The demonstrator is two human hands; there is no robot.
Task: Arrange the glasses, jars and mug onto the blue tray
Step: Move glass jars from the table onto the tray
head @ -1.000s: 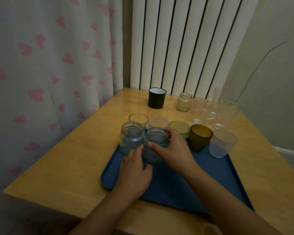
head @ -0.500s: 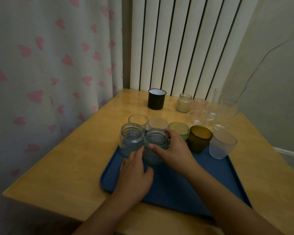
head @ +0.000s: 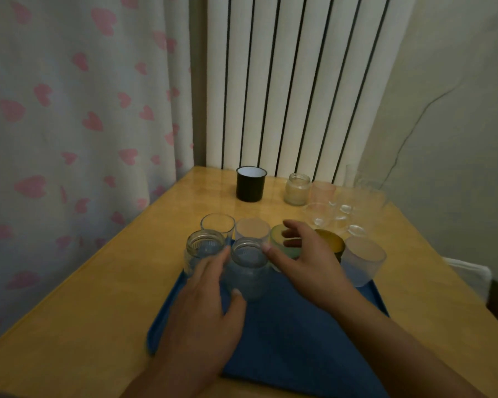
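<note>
Wood table (head: 104, 305) in corner w/ heart curtain (head: 78, 110), radiator (head: 293, 81).

Our right hand (head: 305, 259) hides much of the green glass (head: 279, 239); the clear glasses (head: 339, 211) beyond it blur together.

A: Near half of blue tray (head: 299, 349) bare; open approach from the front edge.

B: Far edge blocked by a touching row of glasses; black mug (head: 250, 186) stands apart behind.
</note>
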